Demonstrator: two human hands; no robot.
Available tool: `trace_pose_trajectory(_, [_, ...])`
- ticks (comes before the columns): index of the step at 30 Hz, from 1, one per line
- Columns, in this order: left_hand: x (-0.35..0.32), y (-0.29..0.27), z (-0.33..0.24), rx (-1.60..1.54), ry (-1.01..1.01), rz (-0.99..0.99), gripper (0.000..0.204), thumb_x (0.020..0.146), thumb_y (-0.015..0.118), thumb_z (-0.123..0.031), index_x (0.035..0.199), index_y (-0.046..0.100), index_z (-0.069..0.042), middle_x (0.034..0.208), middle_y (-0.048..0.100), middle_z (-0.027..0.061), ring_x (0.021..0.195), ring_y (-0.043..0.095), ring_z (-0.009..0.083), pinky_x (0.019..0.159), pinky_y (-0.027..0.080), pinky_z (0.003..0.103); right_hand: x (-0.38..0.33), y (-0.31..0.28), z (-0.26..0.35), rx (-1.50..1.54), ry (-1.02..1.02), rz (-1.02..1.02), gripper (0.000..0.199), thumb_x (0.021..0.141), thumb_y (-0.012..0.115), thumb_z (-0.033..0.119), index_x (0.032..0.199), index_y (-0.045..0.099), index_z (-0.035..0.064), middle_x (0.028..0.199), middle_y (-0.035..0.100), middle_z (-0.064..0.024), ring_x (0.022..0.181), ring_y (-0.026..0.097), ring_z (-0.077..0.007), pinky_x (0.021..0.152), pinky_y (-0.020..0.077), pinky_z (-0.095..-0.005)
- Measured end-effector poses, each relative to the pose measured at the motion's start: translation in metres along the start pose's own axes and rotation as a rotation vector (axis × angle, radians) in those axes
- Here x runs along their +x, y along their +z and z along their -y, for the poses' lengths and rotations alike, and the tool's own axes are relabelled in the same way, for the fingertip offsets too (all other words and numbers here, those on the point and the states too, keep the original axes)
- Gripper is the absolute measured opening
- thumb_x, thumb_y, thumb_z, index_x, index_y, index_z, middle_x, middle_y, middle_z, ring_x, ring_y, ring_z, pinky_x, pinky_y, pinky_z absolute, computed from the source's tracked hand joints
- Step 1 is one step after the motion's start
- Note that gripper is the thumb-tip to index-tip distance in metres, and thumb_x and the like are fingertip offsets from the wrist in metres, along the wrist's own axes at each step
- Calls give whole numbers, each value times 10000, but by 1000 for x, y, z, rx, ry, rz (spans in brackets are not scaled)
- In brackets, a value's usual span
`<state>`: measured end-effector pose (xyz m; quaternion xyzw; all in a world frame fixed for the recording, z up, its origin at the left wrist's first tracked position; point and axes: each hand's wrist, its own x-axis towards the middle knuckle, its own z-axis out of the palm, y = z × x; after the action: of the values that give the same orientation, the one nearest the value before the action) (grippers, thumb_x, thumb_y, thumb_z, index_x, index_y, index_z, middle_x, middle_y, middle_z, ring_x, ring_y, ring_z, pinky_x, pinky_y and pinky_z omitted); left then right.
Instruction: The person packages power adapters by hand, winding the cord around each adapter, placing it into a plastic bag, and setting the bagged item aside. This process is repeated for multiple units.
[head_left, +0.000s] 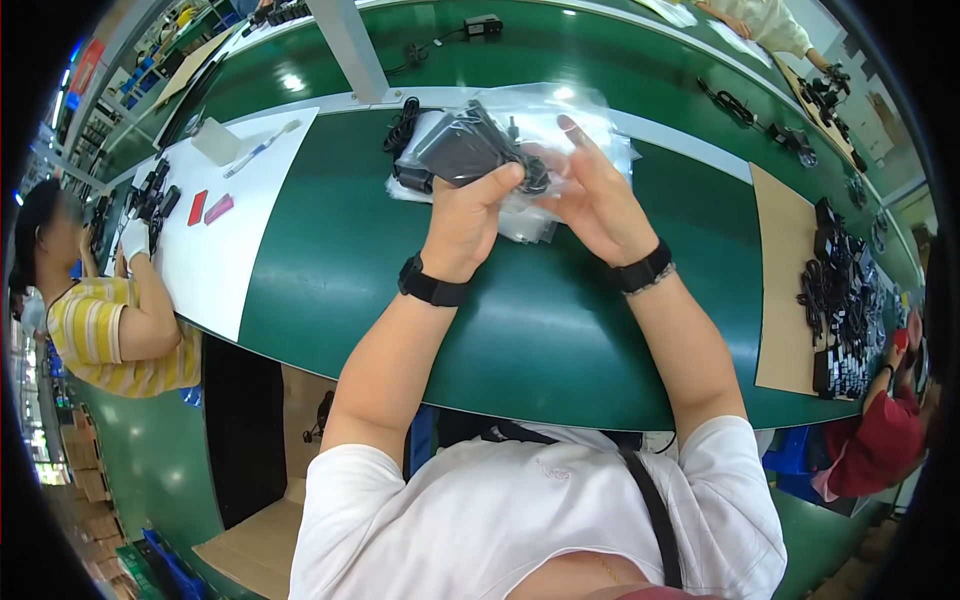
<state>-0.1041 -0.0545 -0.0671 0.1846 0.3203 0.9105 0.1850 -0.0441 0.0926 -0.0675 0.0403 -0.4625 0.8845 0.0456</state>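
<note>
My left hand (466, 222) is closed around a black power adapter (465, 150) with a coiled cord. Clear plastic covers the adapter, and my thumb presses near the cord. To its right, my right hand (608, 208) is open, its fingers stretched out beside the bag and cord; whether they touch the plastic I cannot tell. Beneath and behind both hands lies a pile of clear plastic bags (585, 105). A coiled black cable (402, 126) and another black item, partly hidden, rest at the pile's left edge.
A white sheet (215, 265) at left carries a marker, a red piece and a pink piece. Several adapters and cables (850, 300) cover cardboard (782, 300) at right. A metal post (350, 50) rises beyond my hands. Other people work at the left, right and far side.
</note>
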Motion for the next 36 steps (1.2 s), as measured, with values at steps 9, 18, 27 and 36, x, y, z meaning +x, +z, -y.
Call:
trace_pose_trajectory(9, [-7,-3,2,-164,-176,35,330,767,590,73,1072,528,-38,1000,587,49,912,576,165,818,478,303,11,3,52,-315,-441,-212,372,844,557,19,1182,404,-1,1020,588,-161,894,581,-202,806,462,-321])
trace_pose_trajectory(18, [-16,13,-4,89,-120,106,360,763,628,28,1106,545,-45,1004,606,32,940,561,160,867,433,299,-13,17,5,-44,77,169,718,862,421,557,1376,256,84,1361,349,-81,1228,362,-239,963,346,-484])
trace_pose_trajectory(27, [-8,15,6,460,83,-93,514,705,750,-110,1158,522,-25,968,595,61,965,544,148,831,441,277,-10,12,11,-880,-411,-445,235,907,526,181,998,605,-21,923,620,-51,761,584,-105,683,486,-252])
trace_pose_trajectory(36, [-6,4,-2,744,96,31,123,829,626,-105,786,619,10,812,582,19,763,534,82,713,435,213,-16,21,-5,-727,-396,-22,356,934,474,275,1137,575,0,1027,606,-36,910,540,-112,829,423,-253])
